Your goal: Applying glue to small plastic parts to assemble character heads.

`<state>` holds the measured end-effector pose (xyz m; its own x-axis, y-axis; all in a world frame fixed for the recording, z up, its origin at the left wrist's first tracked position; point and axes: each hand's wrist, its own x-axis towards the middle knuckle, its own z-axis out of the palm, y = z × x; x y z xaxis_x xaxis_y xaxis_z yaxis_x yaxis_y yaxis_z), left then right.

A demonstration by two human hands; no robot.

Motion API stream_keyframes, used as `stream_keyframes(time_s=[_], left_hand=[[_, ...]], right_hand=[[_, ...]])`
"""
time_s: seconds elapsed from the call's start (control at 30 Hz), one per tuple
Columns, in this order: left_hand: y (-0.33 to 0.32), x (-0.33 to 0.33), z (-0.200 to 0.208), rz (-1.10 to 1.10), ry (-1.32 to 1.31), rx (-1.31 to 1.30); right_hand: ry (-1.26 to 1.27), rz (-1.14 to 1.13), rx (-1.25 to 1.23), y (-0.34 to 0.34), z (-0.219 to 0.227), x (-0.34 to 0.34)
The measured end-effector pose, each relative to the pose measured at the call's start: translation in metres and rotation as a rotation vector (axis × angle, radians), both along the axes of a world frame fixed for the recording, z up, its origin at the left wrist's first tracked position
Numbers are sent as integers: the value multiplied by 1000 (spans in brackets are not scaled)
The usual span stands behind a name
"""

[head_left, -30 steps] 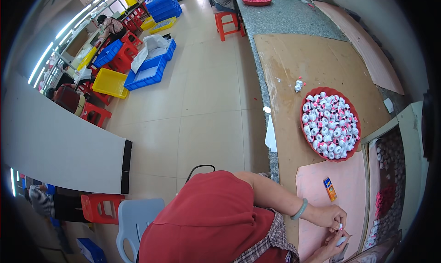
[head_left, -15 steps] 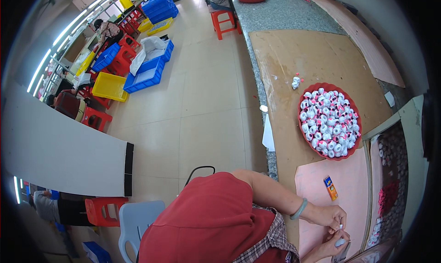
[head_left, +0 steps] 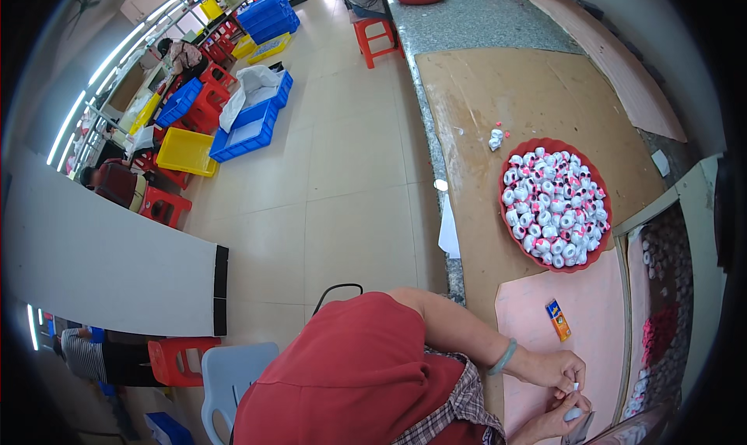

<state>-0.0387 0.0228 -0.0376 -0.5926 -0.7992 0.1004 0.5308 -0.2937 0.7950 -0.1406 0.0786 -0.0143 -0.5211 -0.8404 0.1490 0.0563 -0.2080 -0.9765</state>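
Observation:
My left hand point(head_left: 559, 369), with a pale green bangle on its wrist, is closed in a pinch on a small white piece point(head_left: 576, 387) over the pink sheet point(head_left: 525, 313). Just below it, my right hand point(head_left: 548, 424) is closed around a rounded white piece point(head_left: 573, 414). The hands nearly touch. A dark grey thing point(head_left: 580, 429) shows by the right fingers; its kind is unclear. Beyond the hands stands a red scalloped basket point(head_left: 515, 239) heaped with small white pieces marked pink and black. A small orange and blue packet point(head_left: 558, 320) lies on the sheet.
A loose white piece point(head_left: 496, 139) lies on the brown cardboard point(head_left: 467, 95) covering the stone-topped table point(head_left: 482, 17). At the right stands a grey frame point(head_left: 661, 204) with more pieces behind it. Blue crates point(head_left: 249, 130), red stools point(head_left: 179, 359) and seated people occupy the room's left side.
The view has shifted slightly. Both hands stay close together over the pink sheet with their grips unchanged, and the basket and packet have not moved.

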Motion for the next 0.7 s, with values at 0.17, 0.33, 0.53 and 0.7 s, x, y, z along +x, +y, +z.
stream_keyframes(time_s=[0.17, 0.33, 0.53, 0.7], left_hand=[[0, -1, -2, 23, -27, -31], [-1, 1, 0, 30, -27, -30], [-2, -1, -3, 25, -15, -13], [-4, -3, -6, 32, -15, -13]], right_hand=[[72, -27, 10, 0, -3, -2], [48, -22, -3, -1, -9, -5], [115, -82, 22, -3, -7, -3], [196, -72, 61, -2, -4, -6]])
